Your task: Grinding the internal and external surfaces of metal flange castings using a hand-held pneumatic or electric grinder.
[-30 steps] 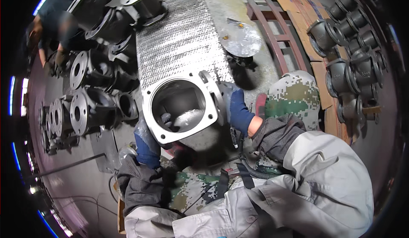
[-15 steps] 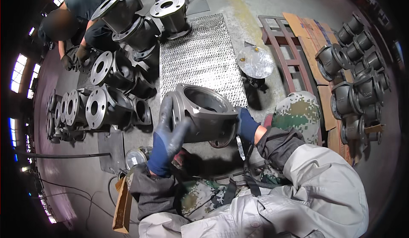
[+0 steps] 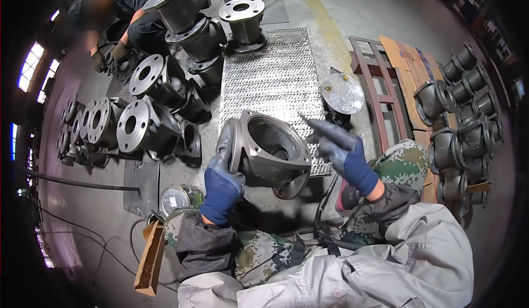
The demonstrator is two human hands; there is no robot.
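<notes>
A dark grey cast-metal valve body (image 3: pixel 273 169) with flanged ends and a wide round top opening is tilted in front of me. My left hand (image 3: pixel 223 175), in a blue glove with a dark coated palm, grips its left flange, fingers along the outer side. To the right of the casting, apart from it, my right hand (image 3: pixel 344 153) is raised in a matching glove. Its fingers are stretched toward the casting and spread, somewhat blurred; I see nothing clearly held in them. What supports the casting from below is hidden.
A ridged metal plate (image 3: pixel 270 71) lies beyond the casting, beside a round metal disc (image 3: pixel 343 94). Stacked flanged castings (image 3: pixel 144 126) stand left; others (image 3: pixel 463 142) stand right near cardboard (image 3: pixel 405 71) and a reddish frame (image 3: pixel 380 87). A co-worker (image 3: pixel 140 32) bends at far left.
My right hand has let go of the casting's right side and moved up and right, fingers spread. My left hand stays on the flange. The whole view has shifted slightly.
</notes>
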